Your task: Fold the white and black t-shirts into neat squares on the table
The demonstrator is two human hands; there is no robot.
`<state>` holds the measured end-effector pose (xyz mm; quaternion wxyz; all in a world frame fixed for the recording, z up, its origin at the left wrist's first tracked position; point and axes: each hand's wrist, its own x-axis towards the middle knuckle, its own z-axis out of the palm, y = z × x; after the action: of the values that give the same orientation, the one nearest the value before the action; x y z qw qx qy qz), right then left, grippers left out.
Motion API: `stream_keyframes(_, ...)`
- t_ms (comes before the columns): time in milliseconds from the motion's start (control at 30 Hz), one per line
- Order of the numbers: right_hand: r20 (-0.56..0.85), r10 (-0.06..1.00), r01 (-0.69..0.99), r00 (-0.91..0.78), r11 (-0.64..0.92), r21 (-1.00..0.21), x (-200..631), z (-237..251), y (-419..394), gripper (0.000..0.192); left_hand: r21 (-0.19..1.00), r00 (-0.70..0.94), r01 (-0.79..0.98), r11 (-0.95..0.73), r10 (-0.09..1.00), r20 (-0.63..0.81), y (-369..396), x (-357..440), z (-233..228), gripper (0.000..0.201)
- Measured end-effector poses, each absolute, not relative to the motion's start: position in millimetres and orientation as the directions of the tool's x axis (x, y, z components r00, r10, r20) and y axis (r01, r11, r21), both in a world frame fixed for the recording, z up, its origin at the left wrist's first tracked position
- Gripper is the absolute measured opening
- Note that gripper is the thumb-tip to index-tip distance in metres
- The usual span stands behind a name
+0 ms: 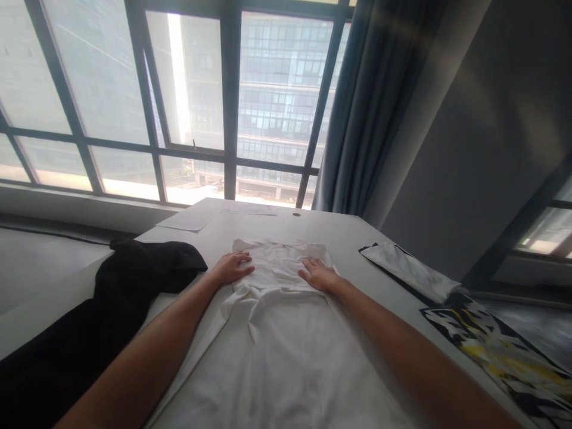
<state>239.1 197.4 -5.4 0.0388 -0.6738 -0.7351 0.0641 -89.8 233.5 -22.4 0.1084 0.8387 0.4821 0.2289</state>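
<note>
A white garment (286, 345) lies spread on the white table, its far end a wrinkled, gathered band. Whether it is trousers, a skirt or something else I cannot tell. My left hand (233, 266) rests flat on the left side of that band, fingers stretched out toward the middle. On the band's right side lies my right hand (316, 274), palm down with its fingers apart. Neither hand grips the cloth. Creases run from beneath both hands toward me. The near end of the garment runs out of view at the bottom.
Black clothing (147, 268) lies along the table's left edge. At the right edge are a folded white and black cloth (409, 268) and a black, white and yellow patterned garment (496, 351). Paper sheets (187, 221) lie on the table (344, 229) near its far edge, by the windows.
</note>
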Motion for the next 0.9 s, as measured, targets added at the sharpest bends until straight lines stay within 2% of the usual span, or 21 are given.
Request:
stream_keyframes(100, -0.069, 0.998, 0.990, -0.005, -0.005, -0.141, 234.9, -11.7, 191.8, 0.065, 0.421, 0.439, 0.726, -0.543, 0.838, 0.324, 233.6, -92.4, -24.7, 0.050)
stream_keyframes(200, 0.023, 1.000, 0.985, 0.003, 0.001, -0.173, 231.9, -9.8, 184.3, 0.061, 0.410, 0.434, 0.724, -0.555, 0.828, 0.355, 228.5, -90.9, -17.8, 0.043)
stream_keyframes(267, 0.179, 0.983, 0.973, -0.051, 0.089, -0.212, 230.3, -5.7, 176.9, 0.050, 0.389, 0.453, 0.726, -0.568, 0.819, 0.351, 221.0, -84.0, -6.8, 0.035)
stream_keyframes(367, 0.338, 0.901, 0.889, -0.271, 0.369, -0.271, 225.4, 1.5, 165.1, 0.039, 0.389, 0.552, 0.702, -0.596, 0.801, 0.230, 206.2, -63.4, 11.6, 0.031)
stream_keyframes(433, 0.329, 0.841, 0.799, -0.429, 0.524, -0.296, 220.4, 5.6, 159.1, 0.041, 0.361, 0.625, 0.689, -0.628, 0.768, 0.142, 197.9, -45.6, 19.2, 0.030)
stream_keyframes(533, 0.291, 0.790, 0.732, -0.539, 0.611, -0.302, 213.7, 10.1, 154.5, 0.041, 0.260, 0.671, 0.688, -0.678, 0.730, 0.130, 193.2, -21.1, 21.7, 0.026)
stream_keyframes(667, 0.265, 0.780, 0.722, -0.566, 0.625, -0.297, 209.9, 13.9, 151.1, 0.045, 0.209, 0.676, 0.708, -0.674, 0.733, 0.074, 196.8, -1.6, 19.6, 0.035)
stream_keyframes(800, 0.252, 0.785, 0.759, -0.565, 0.615, -0.214, 205.8, 17.8, 146.8, 0.021, 0.177, 0.648, 0.741, -0.648, 0.759, 0.062, 195.2, 5.0, 21.0, 0.031)
stream_keyframes(900, 0.271, 0.807, 0.785, -0.525, 0.582, -0.214, 204.8, 19.6, 147.4, 0.016, 0.168, 0.636, 0.750, -0.640, 0.767, 0.083, 187.6, 6.7, 21.9, 0.027)
